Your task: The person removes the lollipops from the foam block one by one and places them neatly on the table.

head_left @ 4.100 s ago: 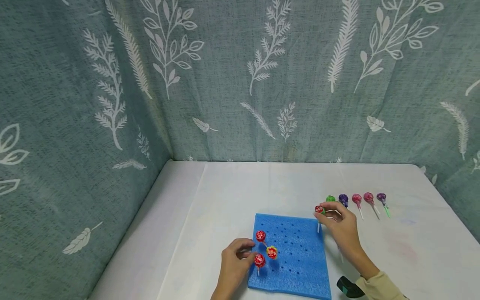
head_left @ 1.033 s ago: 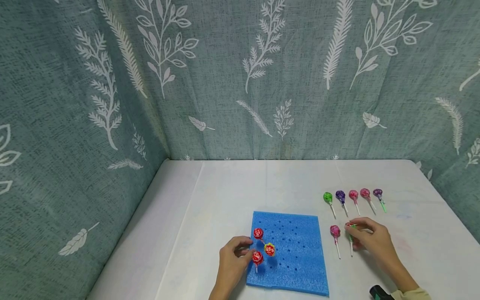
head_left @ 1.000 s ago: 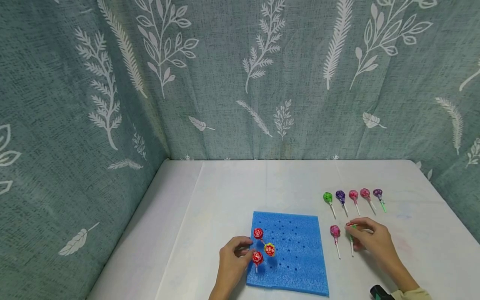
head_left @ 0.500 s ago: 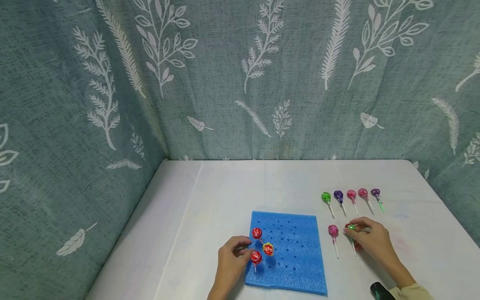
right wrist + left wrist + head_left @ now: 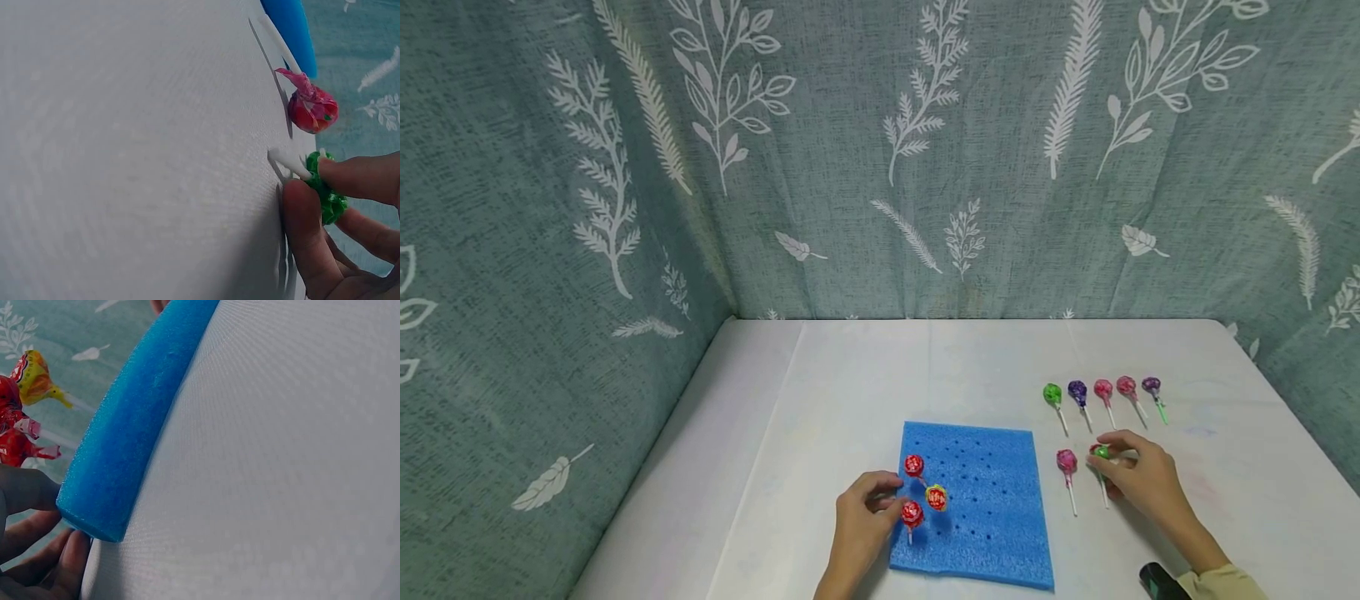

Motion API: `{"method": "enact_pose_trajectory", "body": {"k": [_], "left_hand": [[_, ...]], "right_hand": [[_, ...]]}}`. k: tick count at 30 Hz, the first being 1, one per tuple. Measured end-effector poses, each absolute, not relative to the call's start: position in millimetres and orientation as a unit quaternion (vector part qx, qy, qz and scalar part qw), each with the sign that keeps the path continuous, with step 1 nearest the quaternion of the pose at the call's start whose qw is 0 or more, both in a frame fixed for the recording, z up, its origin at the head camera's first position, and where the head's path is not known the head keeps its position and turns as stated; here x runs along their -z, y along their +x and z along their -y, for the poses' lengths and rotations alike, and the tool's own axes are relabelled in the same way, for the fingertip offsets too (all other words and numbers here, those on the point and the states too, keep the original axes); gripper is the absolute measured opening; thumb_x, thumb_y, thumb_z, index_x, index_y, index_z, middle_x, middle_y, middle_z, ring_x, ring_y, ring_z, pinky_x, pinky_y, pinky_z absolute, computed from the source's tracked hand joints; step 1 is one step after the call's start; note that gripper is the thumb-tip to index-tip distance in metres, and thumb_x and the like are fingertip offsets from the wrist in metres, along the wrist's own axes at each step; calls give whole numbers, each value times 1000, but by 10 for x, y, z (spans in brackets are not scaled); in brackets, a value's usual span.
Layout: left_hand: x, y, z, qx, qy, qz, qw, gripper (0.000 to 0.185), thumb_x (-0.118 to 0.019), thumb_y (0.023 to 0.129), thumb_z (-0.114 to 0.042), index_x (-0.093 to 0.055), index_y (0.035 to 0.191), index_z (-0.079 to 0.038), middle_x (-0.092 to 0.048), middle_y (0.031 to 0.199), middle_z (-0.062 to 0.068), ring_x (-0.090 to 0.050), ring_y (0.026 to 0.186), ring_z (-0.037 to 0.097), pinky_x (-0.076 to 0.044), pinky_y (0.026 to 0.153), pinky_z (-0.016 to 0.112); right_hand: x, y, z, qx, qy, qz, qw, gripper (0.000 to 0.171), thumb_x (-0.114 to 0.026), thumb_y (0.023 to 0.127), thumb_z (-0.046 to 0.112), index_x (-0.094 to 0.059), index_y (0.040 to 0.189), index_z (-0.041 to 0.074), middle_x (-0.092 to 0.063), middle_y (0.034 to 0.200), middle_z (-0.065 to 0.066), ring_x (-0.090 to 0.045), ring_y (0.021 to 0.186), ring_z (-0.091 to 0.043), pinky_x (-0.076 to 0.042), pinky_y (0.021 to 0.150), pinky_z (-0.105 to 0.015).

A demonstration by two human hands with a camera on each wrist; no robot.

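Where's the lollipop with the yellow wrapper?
In the head view, the yellow lollipop stands in the left part of the blue foam board, just right of two red lollipops.

Left forearm [image 5: 837, 585] rises from the lower margin of the head view; the left hand [image 5: 865, 525] turns inward at the wrist, its fingers [image 5: 883, 480] bent and the thumb set just below the forefinger, a gap showing between them. Right forearm [image 5: 1198, 540], sleeved near its lower end, slants up and inward from the lower right; the right hand [image 5: 1146, 482] pinches with thumb and fingertips, the knuckles bent.
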State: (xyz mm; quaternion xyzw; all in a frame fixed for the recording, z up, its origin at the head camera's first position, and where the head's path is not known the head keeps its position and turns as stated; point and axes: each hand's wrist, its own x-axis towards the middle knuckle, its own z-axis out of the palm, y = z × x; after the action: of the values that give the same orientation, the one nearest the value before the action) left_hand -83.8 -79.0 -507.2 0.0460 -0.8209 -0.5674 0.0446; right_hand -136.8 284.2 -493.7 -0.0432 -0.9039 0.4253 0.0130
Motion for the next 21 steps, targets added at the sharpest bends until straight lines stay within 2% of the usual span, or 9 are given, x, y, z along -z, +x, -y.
{"method": "enact_pose_trajectory", "body": {"k": [12, 21], "left_hand": [[5071, -839, 791, 563, 51, 824, 40, 22, -74, 77, -1, -69, 97, -9, -65, 99, 1, -63, 85, 14, -53, 76, 20], [5073, -837, 789, 564, 56, 823, 37, 22, -75, 77, -3, -69, 97, -10, -65, 99, 1, -63, 85, 13, -53, 77, 20]], "right_hand": [[4946, -1382, -2858, -422, -42, 906, 4, 35, -71, 82, 12, -59, 111, -5, -59, 103, -27, -59, 54, -16, -49, 45, -25], [4909, -1381, -2890, -388, -16, 921, 31, 36, -71, 84, 19, -60, 111, -2, -62, 101, -22, -49, 61, -15, -46, 44, -26]]}}
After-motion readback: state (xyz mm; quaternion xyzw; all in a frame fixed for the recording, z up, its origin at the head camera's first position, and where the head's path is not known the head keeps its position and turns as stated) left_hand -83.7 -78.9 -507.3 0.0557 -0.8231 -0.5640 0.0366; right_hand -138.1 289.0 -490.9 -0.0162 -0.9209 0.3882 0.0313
